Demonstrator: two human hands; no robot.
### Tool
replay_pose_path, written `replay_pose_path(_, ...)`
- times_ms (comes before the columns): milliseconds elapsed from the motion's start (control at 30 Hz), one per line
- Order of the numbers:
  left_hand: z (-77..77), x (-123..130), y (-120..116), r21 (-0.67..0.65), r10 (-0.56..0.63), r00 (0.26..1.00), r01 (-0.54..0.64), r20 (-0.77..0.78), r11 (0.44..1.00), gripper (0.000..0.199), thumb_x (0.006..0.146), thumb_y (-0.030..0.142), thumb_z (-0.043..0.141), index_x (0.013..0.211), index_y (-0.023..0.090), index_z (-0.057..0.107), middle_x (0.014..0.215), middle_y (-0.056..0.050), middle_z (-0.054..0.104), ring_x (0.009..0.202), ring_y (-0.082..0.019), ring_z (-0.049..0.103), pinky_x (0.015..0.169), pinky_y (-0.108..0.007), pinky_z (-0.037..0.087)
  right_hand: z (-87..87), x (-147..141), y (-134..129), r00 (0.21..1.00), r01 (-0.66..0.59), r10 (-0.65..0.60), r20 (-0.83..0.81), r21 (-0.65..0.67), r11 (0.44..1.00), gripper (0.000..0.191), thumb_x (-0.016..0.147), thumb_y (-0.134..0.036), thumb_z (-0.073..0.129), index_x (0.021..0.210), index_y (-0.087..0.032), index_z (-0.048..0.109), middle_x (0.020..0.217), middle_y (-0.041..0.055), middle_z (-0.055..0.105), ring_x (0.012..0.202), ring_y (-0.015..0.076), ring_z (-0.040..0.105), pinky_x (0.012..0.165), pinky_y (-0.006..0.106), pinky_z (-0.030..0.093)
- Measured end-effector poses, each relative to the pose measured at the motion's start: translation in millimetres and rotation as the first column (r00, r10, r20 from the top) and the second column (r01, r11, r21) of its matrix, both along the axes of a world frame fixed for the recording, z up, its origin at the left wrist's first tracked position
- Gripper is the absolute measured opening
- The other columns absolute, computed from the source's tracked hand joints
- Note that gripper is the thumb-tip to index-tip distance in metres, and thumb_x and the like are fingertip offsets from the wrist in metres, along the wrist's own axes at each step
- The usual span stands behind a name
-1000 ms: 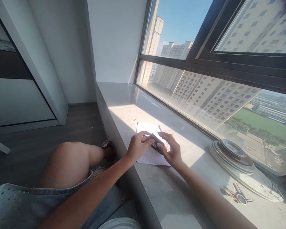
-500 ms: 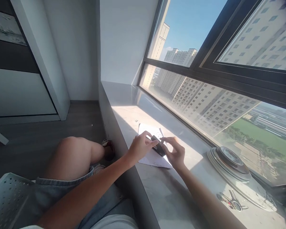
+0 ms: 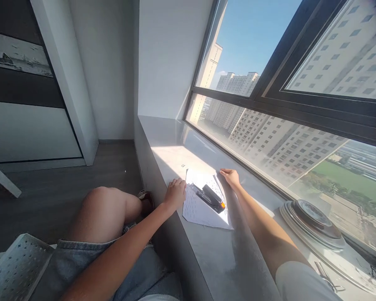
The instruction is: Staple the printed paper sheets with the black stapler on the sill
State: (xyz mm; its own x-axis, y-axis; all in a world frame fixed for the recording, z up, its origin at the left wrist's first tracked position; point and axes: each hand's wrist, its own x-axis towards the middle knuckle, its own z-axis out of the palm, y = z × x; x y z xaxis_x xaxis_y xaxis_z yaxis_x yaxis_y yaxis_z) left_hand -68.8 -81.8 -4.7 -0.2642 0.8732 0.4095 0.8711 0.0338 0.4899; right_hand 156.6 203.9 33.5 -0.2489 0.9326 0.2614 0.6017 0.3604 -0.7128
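The stapler (image 3: 214,197) lies on the paper (image 3: 198,214) on the sill (image 3: 207,251). It looks rigid and moderately weighty, probably smooth enough to slip; its sides near the orange end (image 3: 222,205) seem the surest hold. The paper beneath looks light, limp and easily creased, best taken by an edge. Left of the stapler, the left grip (image 3: 175,194) curls at the paper's edge; right of and beyond the stapler, the right grip (image 3: 230,177) is loosely bent. I cannot tell whether either has hold of anything.
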Motion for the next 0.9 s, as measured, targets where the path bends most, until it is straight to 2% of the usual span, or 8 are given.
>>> replay_pose_path(133,-0.3,-3,0,0.003,0.006,1.0,-0.006,-0.022,1.0,0.026,0.098,-0.001,0.05,0.092,0.022,0.061,0.102,-0.007,0.068,0.101,-0.026,0.061,0.089,-0.038,0.047,-7.7,-6,7,1.0,-0.003,0.003,0.01,-0.039,0.999,0.018,0.079,-0.028,0.076,0.091,-0.022,0.087,0.093,0.0106,0.086,0.096,0.0298,0.079,0.093,0.038,0.058)
replay_pose_path(300,0.6,-2,2,0.001,0.023,0.999,-0.023,-0.04,1.0,0.026,0.095,-0.002,0.053,0.091,0.022,0.061,0.102,-0.007,0.068,0.102,-0.026,0.062,0.087,-0.038,0.046,-4.0,0,0,1.0,-0.014,0.013,-0.028,-0.025,1.0,0.015,0.075,-0.027,0.078,0.088,-0.024,0.085,0.1,0.0104,0.085,0.098,0.0284,0.076,0.093,0.036,0.057)
replay_pose_path(433,-1.3,-1,2,-0.009,0.039,0.998,-0.039,-0.048,0.999,0.025,0.097,-0.001,0.052,0.093,0.022,0.062,0.104,-0.008,0.07,0.103,-0.027,0.063,0.088,-0.038,0.047,-2.6,6,-22,0.991,0.09,-0.087,-0.103,0.021,0.996,0.025,0.081,-0.031,0.067,0.1,-0.02,0.08,0.101,0.0114,0.082,0.1,0.0285,0.073,0.092,0.038,0.054)
replay_pose_path(500,-3.9,-7,5,0.003,0.025,0.999,-0.025,-0.023,1.0,0.024,0.097,0.0,0.054,0.098,0.022,0.065,0.107,-0.008,0.071,0.106,-0.027,0.064,0.09,-0.038,0.048,-6.1,11,-44,0.981,0.15,-0.144,-0.133,0.038,0.988,0.026,0.083,-0.032,0.061,0.099,-0.019,0.076,0.097,0.012,0.079,0.098,0.0289,0.071,0.091,0.04,0.052)
replay_pose_path(600,-4.0,-27,18,0.013,0.028,0.996,-0.03,0.083,0.999,0.021,0.096,0.004,0.06,0.106,0.021,0.067,0.111,-0.009,0.073,0.106,-0.026,0.068,0.09,-0.036,0.051,-14.3,20,-96,0.971,0.158,-0.147,-0.188,0.043,0.987,0.022,0.086,-0.036,0.058,0.095,-0.021,0.071,0.098,0.0098,0.078,0.091,0.0274,0.071,0.087,0.041,0.051)
replay_pose_path(700,5.6,-54,44,0.005,0.07,0.989,-0.072,0.126,0.997,0.016,0.1,0.01,0.06,0.108,0.019,0.07,0.112,-0.011,0.074,0.101,-0.025,0.071,0.088,-0.035,0.054,-19.8,29,-156,0.951,0.057,-0.017,-0.309,0.12,0.991,0.027,0.099,-0.046,0.053,0.096,-0.024,0.069,0.102,0.008,0.077,0.099,0.0282,0.069,0.085,0.04,0.051)
replay_pose_path(767,14.5,-69,66,0.006,0.08,0.993,-0.08,0.082,0.997,0.02,0.102,0.012,0.058,0.113,0.018,0.073,0.117,-0.013,0.074,0.109,-0.027,0.071,0.093,-0.037,0.055,-19.8,32,-188,0.958,-0.009,0.066,-0.281,0.2,0.98,0.025,0.102,-0.047,0.055,0.096,-0.026,0.068,0.097,0.0059,0.074,0.093,0.0272,0.066,0.084,0.04,0.049)
replay_pose_path(900,22.1,-88,103,-0.026,0.062,0.998,-0.062,-0.006,0.998,0.033,0.1,0.016,0.063,0.131,0.016,0.074,0.134,-0.018,0.069,0.126,-0.033,0.066,0.104,-0.042,0.054,-14.0,28,-213,0.948,-0.176,0.256,-0.188,0.362,0.915,0.025,0.107,-0.043,0.056,0.09,-0.027,0.063,0.084,0.0036,0.066,0.084,0.0256,0.059,0.083,0.041,0.047)
